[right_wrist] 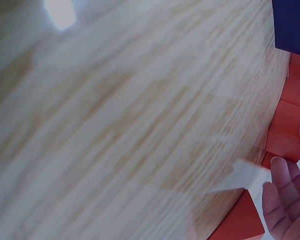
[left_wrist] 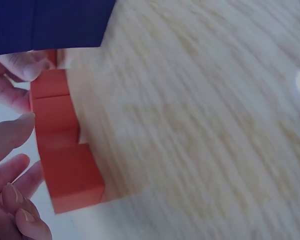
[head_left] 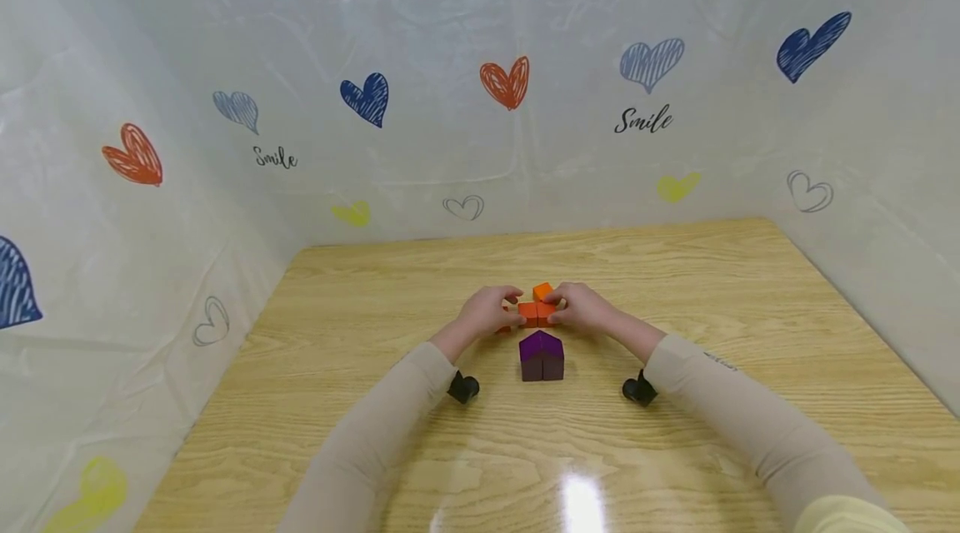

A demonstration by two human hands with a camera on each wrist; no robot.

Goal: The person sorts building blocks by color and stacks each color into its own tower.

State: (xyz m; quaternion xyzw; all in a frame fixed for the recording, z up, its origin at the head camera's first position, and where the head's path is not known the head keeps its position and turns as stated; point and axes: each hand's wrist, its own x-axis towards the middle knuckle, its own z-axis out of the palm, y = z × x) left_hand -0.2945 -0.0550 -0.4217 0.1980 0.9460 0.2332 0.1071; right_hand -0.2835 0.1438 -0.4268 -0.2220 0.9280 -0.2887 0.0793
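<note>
Thumb and fingers parted, the left hand (head_left: pixel 486 312) touches the left red-orange cube (head_left: pixel 528 315) of an adjoining pair; the right hand (head_left: pixel 585 308) pinches the right red-orange cube (head_left: pixel 545 315) (a purple-roofed block house (head_left: pixel 542 357) stands nearer).

A: Operator, your backdrop: pale wrinkled sheet (head_left: pixel 435 17), behind your wood-grain table (head_left: pixel 360 308) and along its left and right sides. Prints?

B: You've got a red heart (head_left: pixel 505 83) mid-back, navy heart (head_left: pixel 365 99) left of it, yellow heart (head_left: pixel 678 186) lower right.

A: Your lettering?

B: Black "Smile" (head_left: pixel 643 119) under your hatched blue heart (head_left: pixel 651 64). Your tabletop: white glare (head_left: pixel 582 504), bottom of head view.
</note>
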